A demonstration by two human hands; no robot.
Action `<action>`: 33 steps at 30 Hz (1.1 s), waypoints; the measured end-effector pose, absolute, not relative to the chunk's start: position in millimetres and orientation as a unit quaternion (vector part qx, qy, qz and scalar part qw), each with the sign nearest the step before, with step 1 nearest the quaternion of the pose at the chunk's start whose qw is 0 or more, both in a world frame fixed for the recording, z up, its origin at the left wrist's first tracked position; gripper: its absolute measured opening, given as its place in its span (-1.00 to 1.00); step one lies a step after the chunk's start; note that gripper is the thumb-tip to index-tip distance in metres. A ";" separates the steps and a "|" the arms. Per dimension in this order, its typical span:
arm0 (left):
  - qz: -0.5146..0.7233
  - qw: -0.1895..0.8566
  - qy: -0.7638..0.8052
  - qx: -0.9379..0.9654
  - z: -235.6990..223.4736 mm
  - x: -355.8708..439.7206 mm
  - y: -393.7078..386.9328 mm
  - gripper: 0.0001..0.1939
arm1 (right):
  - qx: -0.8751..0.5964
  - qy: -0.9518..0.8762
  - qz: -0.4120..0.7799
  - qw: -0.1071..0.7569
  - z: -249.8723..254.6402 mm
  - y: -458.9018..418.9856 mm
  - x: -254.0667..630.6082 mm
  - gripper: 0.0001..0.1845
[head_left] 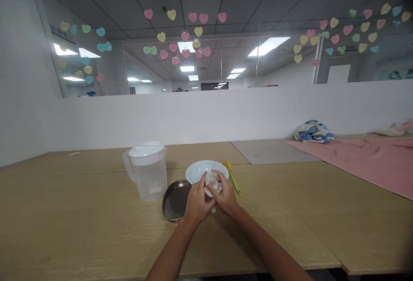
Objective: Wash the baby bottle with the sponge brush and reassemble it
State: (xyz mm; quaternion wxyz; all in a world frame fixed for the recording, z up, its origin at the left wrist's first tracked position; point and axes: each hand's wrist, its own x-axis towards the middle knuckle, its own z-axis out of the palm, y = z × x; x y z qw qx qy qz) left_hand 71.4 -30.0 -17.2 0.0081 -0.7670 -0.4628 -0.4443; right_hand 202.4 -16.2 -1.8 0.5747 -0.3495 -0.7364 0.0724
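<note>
My left hand [198,201] and my right hand [227,196] are both closed around a small clear rounded container with a white part at its base [213,182]. Its exact kind does not show. The fingers wrap it from both sides, thumbs toward me, just over the near edge of a white bowl [195,170]. A small whitish bit [213,210] shows below my hands. Left of my left hand lies a round dark metal pan [176,201], partly covered by that hand. A brush with yellow bristles and a green handle [235,181] lies right of the bowl.
A lidded translucent pitcher [150,175] holding clear liquid stands on the wooden table [97,229] at left. At the back right lie a crumpled blue-and-white cloth [312,131] and a pink cloth [364,156]. A grey mat [274,151] lies near the white wall.
</note>
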 end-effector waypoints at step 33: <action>-0.456 -0.011 -0.454 -0.765 -18.0 71.4 -30.3 -0.33 | -0.345 -0.730 0.100 0.582 -0.9 -16.4 201.5 -0.56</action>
